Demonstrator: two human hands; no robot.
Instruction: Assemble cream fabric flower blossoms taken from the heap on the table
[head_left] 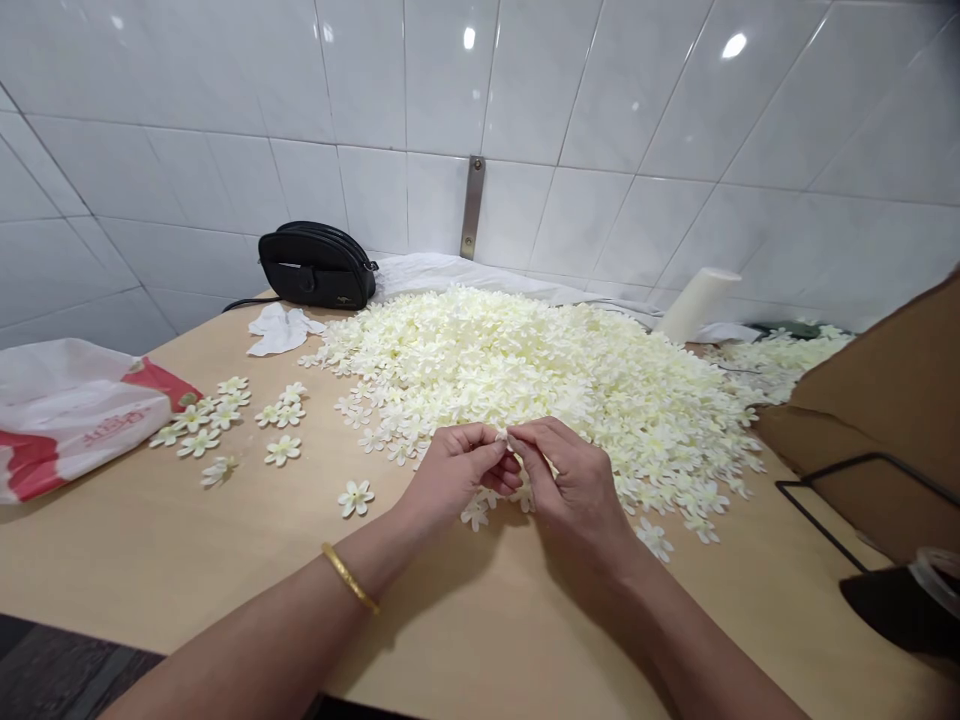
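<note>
In front of the heap of cream-white artificial flowers point(517, 350), both hands meet with their fingertips almost touching. My left hand point(461, 465) is closed in a pinch of thumb and forefinger, a gold bangle on its wrist. My right hand point(577, 480) pinches at the same spot from the other side. A small whitish piece point(502, 435) shows between the fingertips; most of it is covered, so its exact kind is unclear. Below the hands a loose flower point(475, 513) lies on the table. Another single flower point(355, 498) with a dark centre rests left of my left forearm.
Several separate flowers point(199, 443) lie beside a red and white plastic bag point(82, 410) at left. A black pouch point(319, 265) and crumpled tissue point(281, 328) sit behind. On the right are a white roll point(697, 305), brown cardboard point(870, 420) and a black wire frame point(832, 475).
</note>
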